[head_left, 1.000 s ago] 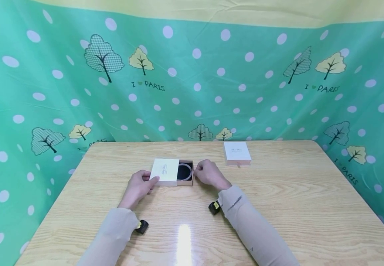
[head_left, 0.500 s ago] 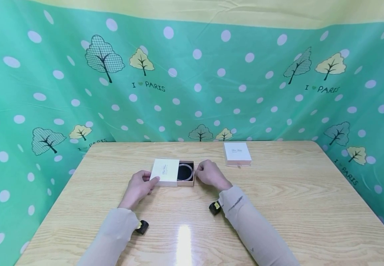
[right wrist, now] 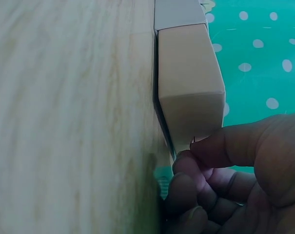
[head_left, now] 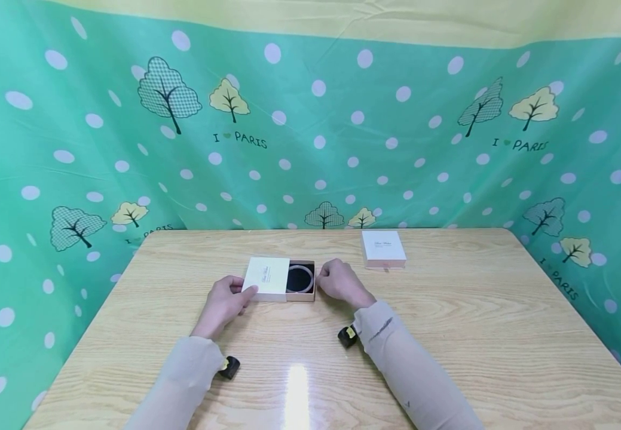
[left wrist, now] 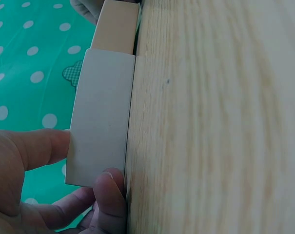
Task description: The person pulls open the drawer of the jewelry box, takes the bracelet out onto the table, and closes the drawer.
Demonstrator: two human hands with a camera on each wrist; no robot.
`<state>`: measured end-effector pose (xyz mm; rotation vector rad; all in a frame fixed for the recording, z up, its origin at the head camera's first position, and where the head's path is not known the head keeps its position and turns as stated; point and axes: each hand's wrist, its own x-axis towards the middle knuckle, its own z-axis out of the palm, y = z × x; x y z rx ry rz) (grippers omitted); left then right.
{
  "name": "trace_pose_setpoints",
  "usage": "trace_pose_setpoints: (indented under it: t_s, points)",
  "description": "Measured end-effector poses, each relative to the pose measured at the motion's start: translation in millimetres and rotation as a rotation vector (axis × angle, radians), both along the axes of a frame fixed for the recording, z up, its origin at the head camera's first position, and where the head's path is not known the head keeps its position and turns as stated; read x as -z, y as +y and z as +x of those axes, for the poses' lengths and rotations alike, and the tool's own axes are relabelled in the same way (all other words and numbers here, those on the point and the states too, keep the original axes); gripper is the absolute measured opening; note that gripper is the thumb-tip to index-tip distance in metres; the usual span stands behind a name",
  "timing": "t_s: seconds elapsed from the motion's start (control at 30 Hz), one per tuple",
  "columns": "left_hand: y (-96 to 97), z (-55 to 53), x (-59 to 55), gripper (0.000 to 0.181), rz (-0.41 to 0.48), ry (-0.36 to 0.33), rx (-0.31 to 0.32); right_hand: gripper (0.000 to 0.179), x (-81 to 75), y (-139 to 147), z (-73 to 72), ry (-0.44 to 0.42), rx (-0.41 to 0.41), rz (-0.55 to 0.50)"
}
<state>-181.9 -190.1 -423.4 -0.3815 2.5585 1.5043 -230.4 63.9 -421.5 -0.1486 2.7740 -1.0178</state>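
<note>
**Wood-grain table**

Top pale, far corners rounded, streak of glare on the near part. Lying flat, left of middle: white box, tan drawer partway out to the right. Second white box near the far edge, right of middle, apart from the first.

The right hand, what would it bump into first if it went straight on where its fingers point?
Most likely the end of the peach cardboard drawer sticking out of its white square cardboard sleeve. The right hand is close beside it; I can't tell whether they touch.
</note>
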Motion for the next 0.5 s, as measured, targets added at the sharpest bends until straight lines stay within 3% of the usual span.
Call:
trace_pose_setpoints:
  t_s: [0.5]
  points:
    - [0.9,1.0,-2.5,0.040,0.001,0.002,0.003,0.035,-2.5,1.1,1.6,-0.026,0.014,0.005]
